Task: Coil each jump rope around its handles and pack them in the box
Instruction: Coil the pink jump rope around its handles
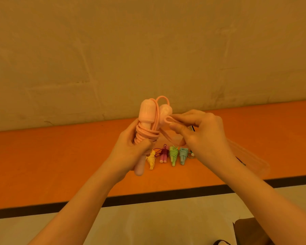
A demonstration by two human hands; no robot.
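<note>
Head camera looks down on two bare hands raised above an orange bench [60, 165]. Left hand [131, 152] is closed around the pink jump rope [145, 133], gripping the two handles together near their lower part, with the thumb pressed on the coils. Several turns of the pink cord are wound around the handles just above this hand, and the rounded handle tops stand upright, side by side. One cord loop rises over the tops of the handles. Right hand [201, 133] is just beside the handles and pinches a small loop of the same cord between thumb and fingers; a loose strand runs down from it, blurred. On the bench, below and behind the hands, four coiled ropes lie in a row, near each other: a yellow rope [151, 160], a dark red rope [163, 155] with pink handles, a green rope [173, 155] and a light blue rope [183, 155]. A clear plastic box [254, 161] sits on the bench under the right forearm, mostly hidden by it.
</note>
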